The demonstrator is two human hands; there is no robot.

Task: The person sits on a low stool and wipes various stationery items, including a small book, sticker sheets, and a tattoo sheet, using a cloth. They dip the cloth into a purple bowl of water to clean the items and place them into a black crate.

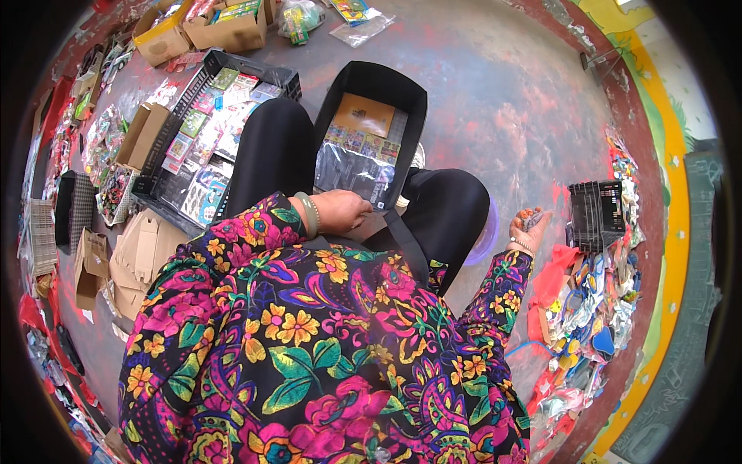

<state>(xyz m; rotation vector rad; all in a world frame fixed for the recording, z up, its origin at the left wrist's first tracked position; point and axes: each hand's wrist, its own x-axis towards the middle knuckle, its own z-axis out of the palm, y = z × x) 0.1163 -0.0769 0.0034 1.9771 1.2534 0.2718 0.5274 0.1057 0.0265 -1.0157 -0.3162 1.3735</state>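
Between my knees stands a deep black box [417, 100], with an orange-brown flat piece [363, 114], a sheet of small coloured pictures [363, 141] and a clear plastic-wrapped dark packet [352, 170] inside. At the box's near edge is my left hand [340, 211], its fingers curled closed; what they hold, if anything, is hidden. My right hand [531, 229] is held out to the right, palm up, with its fingers bent round a clump of small orange and grey things [529, 219]. These are too small to name.
On the left, a black crate [290, 80] holds flat colourful packets beside flattened cardboard [147, 251]. Cardboard boxes [232, 33] stand at the far left. A purple round basin [488, 232] shows behind my right knee. Near the right wall, a small black basket [595, 216] adjoins heaped colourful packages [591, 309].
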